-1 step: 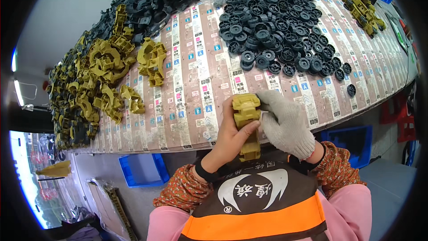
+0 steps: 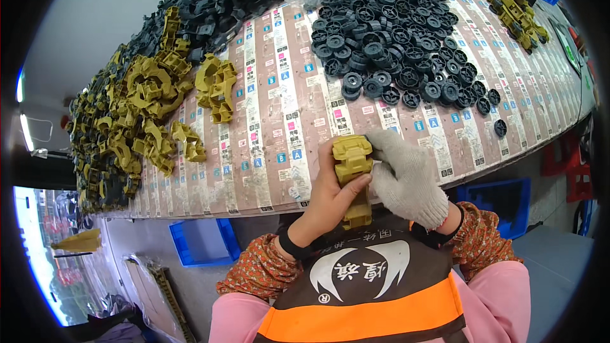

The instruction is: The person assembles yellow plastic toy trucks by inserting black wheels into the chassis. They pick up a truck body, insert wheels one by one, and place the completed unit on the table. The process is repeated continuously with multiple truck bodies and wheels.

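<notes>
The olive-yellow plastic part (image 2: 353, 178) is held just above the near edge of the work table (image 2: 279, 152), directly in front of the person's chest. Its long axis runs near-vertical in the view, from the table edge down toward the body; the wider, ribbed end points away from the person, the narrower end toward the apron. The bare left hand (image 2: 330, 200) is closed around the part from the left, thumb laid across its middle and fingers wrapped behind. The right hand (image 2: 406, 178), in a grey knit glove, lies just to the right; its gloved fingertips (image 2: 376, 141) touch the upper right corner of the part, with the fingers curled onto it rather than spread. Both hands are therefore in contact; the left carries the part, the right acts on its far end. A heap of black wheel-shaped parts (image 2: 394, 44) lies well apart up the table, and piles of yellow parts (image 2: 146, 114) lie far to the left.
</notes>
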Tool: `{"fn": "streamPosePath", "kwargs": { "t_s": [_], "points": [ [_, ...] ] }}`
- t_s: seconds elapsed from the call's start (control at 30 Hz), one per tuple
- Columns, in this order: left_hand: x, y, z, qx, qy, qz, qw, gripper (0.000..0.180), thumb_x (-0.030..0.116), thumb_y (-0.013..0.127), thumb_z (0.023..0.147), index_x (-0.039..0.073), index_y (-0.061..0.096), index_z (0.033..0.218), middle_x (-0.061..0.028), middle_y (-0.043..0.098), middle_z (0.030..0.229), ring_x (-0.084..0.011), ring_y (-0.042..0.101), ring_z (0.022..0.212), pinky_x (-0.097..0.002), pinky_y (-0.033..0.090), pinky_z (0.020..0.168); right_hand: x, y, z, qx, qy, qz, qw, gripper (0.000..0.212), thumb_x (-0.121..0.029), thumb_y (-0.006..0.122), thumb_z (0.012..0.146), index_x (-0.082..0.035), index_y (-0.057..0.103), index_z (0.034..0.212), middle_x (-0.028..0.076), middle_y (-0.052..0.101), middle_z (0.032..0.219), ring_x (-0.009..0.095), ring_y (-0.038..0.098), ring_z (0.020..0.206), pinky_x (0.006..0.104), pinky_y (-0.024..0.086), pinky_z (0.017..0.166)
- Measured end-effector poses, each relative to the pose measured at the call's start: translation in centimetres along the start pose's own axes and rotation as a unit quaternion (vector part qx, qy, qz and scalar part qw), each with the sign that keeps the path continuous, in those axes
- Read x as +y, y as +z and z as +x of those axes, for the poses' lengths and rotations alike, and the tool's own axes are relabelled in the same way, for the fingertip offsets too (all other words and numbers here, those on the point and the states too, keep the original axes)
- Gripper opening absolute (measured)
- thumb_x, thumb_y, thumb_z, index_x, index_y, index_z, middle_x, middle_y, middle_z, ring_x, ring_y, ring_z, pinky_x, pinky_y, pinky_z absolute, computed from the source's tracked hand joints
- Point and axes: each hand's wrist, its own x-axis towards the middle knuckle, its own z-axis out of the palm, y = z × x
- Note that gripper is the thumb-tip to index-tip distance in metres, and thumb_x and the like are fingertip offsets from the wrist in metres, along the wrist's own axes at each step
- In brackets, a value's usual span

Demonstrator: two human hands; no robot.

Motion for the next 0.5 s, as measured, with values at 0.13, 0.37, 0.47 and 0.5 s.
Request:
{"fn": "streamPosePath", "kwargs": {
  "t_s": [0.13, 0.37, 0.47, 0.5],
  "points": [
    [0.0, 0.2, -0.1, -0.017, 0.005, 0.04, 0.999, 0.073, 0.02, 0.076, 0.101, 0.009, 0.028, 0.155, -0.0124, 0.059, 0.138, -0.0233, 0.061, 0.127, -0.0384, 0.049, 0.108, -0.6, -0.8, -0.5, -0.029, 0.032, -0.014, 0.999, 0.045, 0.002, 0.06, 0.086, 0.003, 0.064, 0.131, 0.019, 0.075, 0.097, 0.023, 0.075, 0.083, 0.0347, 0.058, 0.076],
    [0.1, 0.7, 0.9, -0.014, -0.061, -0.095, 0.994, 0.066, 0.021, 0.076, 0.102, 0.011, 0.035, 0.152, -0.0064, 0.063, 0.128, -0.0166, 0.064, 0.116, -0.0346, 0.054, 0.1, 2.5, -4.2, 4.1, -0.029, 0.022, -0.145, 0.989, 0.021, -0.015, 0.063, 0.093, -0.002, 0.069, 0.108, 0.021, 0.074, 0.091, 0.043, 0.073, 0.09, 0.0492, 0.058, 0.076],
    [0.2, 0.5, 1.3, 0.048, -0.11, -0.172, 0.978, 0.062, 0.021, 0.075, 0.102, 0.013, 0.038, 0.151, -0.006, 0.064, 0.123, -0.0168, 0.069, 0.105, -0.0349, 0.062, 0.087, 6.1, -5.0, 8.2, 0.019, -0.014, -0.346, 0.938, 0.021, -0.023, 0.066, 0.096, -0.004, 0.07, 0.103, 0.017, 0.073, 0.094, 0.038, 0.074, 0.095, 0.0489, 0.06, 0.078],
    [0.3, 0.2, 1.2, 0.063, -0.117, -0.189, 0.973, 0.062, 0.021, 0.076, 0.102, 0.014, 0.038, 0.151, -0.0055, 0.064, 0.122, -0.0188, 0.071, 0.101, -0.0377, 0.064, 0.083, 6.4, -5.0, 8.8, 0.022, -0.024, -0.412, 0.911, 0.022, -0.025, 0.066, 0.096, -0.004, 0.07, 0.102, 0.017, 0.073, 0.096, 0.037, 0.074, 0.097, 0.0486, 0.06, 0.079]
  ]
}}
